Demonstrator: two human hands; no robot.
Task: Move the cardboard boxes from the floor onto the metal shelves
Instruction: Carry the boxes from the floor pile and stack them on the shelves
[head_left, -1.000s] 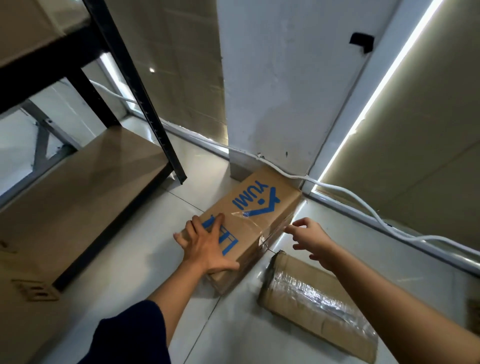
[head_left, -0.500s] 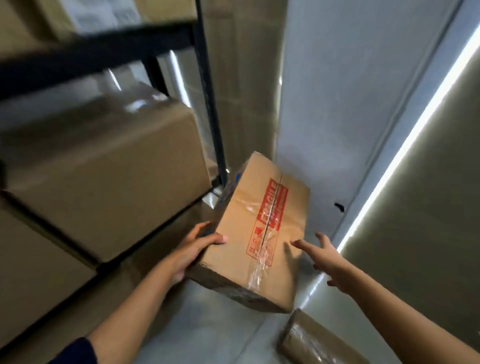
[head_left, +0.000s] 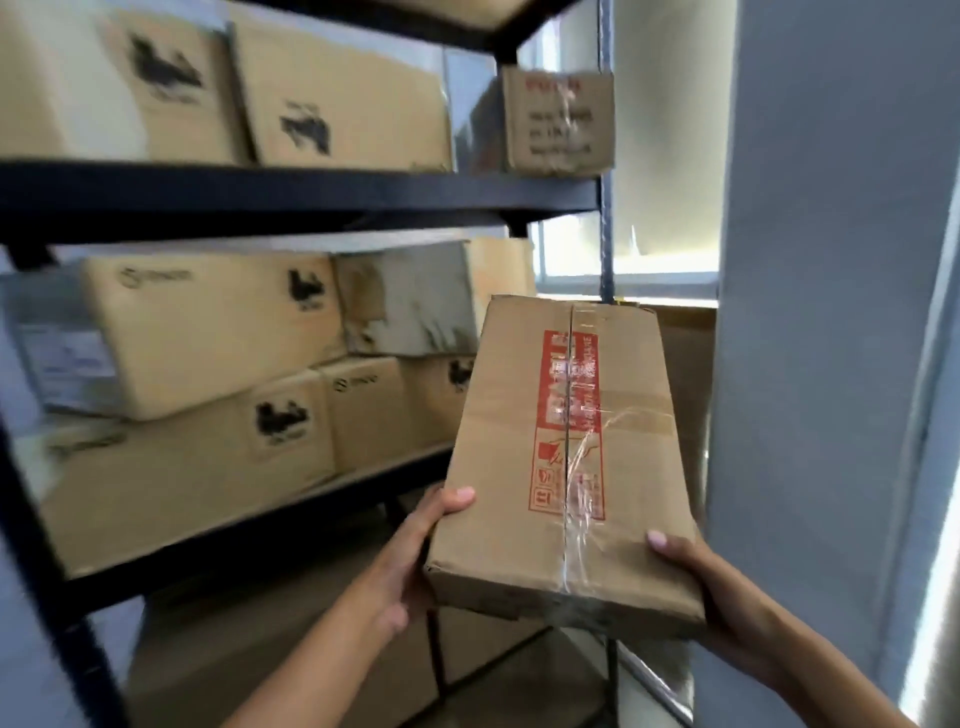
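Brown taped cardboard box, red fragile label, gripped between both hands.

There is a single view, taken from a wide-angle camera worn on the person's head, facing forward and slightly down toward the black metal shelving at about the height of its middle tiers. It sits close: the left hand and right hand reach in from the bottom edge holding a cardboard box in the near foreground, with the stacked boxes on the shelves just behind. The frame is blurred, its edges curve with lens distortion, and a pale wall fills the right side.
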